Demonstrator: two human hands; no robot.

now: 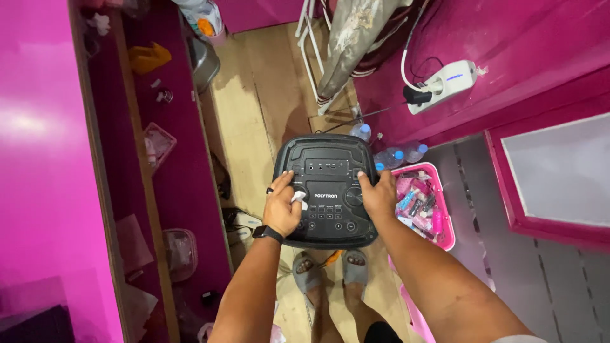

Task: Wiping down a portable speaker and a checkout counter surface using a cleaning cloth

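Observation:
A black floor speaker (325, 166) stands on the wooden floor below me, its control panel with buttons and knobs facing up. My left hand (281, 204), with a ring and a black wristwatch, presses a small white cloth or tissue (298, 198) against the panel's left side. My right hand (377, 194) rests flat on the right side of the panel, fingers on its upper edge. My feet in grey sandals (307, 272) show just under the speaker.
A pink basket (445, 236) of small packets sits right of the speaker, with plastic water bottles (399, 156) behind it. A white power strip (445, 81) hangs on the pink wall. Magenta shelves (162, 159) with containers run along the left. A folded stand (318, 63) leans at the back.

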